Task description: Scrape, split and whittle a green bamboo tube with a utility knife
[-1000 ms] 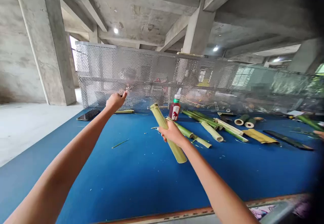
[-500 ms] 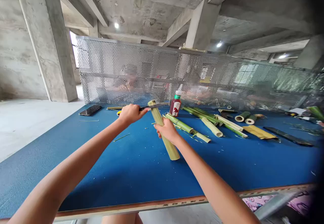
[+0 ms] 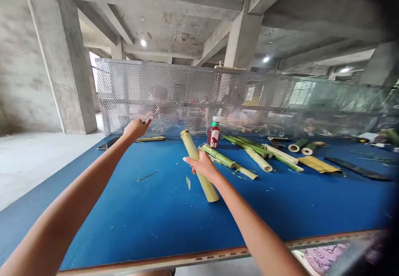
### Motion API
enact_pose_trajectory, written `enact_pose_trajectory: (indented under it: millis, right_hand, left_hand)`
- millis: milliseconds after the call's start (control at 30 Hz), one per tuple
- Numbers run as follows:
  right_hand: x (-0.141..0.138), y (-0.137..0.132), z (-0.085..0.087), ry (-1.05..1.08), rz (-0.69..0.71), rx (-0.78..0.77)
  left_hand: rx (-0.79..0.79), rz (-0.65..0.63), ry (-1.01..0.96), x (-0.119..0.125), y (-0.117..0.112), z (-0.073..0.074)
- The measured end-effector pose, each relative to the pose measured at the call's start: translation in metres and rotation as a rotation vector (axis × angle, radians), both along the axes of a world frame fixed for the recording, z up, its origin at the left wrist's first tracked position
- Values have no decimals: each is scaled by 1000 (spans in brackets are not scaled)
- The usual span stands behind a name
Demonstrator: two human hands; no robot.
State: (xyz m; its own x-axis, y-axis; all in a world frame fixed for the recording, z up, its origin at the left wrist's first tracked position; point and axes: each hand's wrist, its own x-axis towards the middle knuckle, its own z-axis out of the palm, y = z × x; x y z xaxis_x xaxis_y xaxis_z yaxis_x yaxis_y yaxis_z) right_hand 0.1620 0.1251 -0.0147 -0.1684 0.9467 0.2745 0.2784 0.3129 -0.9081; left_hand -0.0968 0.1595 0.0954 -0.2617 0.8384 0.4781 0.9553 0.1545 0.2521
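My right hand (image 3: 202, 166) is wrapped round the middle of a peeled, pale yellow-green bamboo tube (image 3: 208, 189). The tube leans away from me, its lower end at the blue tabletop and its upper end raised. Off to the left and higher up, my left hand (image 3: 134, 129) is closed on the dark handle of a knife (image 3: 155, 114). The blade points up and away, apart from the bamboo, and is hard to make out against the mesh. Beside the tube, a thin bamboo shaving (image 3: 188, 183) shows, seemingly in the air.
A bottle with red contents (image 3: 213, 134) stands behind the tube. Several green bamboo pieces (image 3: 221, 156) lie to its right, with a yellow packet (image 3: 319, 164) and a dark flat tool (image 3: 355, 168) farther right. A phone (image 3: 107, 144) lies at left. A perforated metal screen (image 3: 187, 85) crosses the back; people sit beyond it.
My left hand has drawn the knife off the bamboo's upper end, moving left and up. A loose shaving has appeared by the tube. My right hand keeps its hold.
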Motion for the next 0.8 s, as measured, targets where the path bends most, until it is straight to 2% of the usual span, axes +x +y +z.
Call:
enact_pose_trajectory:
  millis: [67,200,300,433,567,800]
  right_hand:
    - [-2,1,0,37,49,-12]
    - [-4,-5,2,96,150,-16]
    - [-5,-13,2,63,146,53]
    - [-11,-19,3,-88,35,156]
    - [-15,-14,8,-182,-63,111]
    - [3,5,6,-211,-132,56]
  left_hand:
    - [18,-79,59,11,-18,-6]
    - [-1,-297,219,49,-56,-29]
    - [-11,-323,291,67,-68,-45]
    - [60,-234,308,66,-57,-51]
    - [77,-221,339,61,-30,-45]
    - [20,-286,348,94,1,-44]
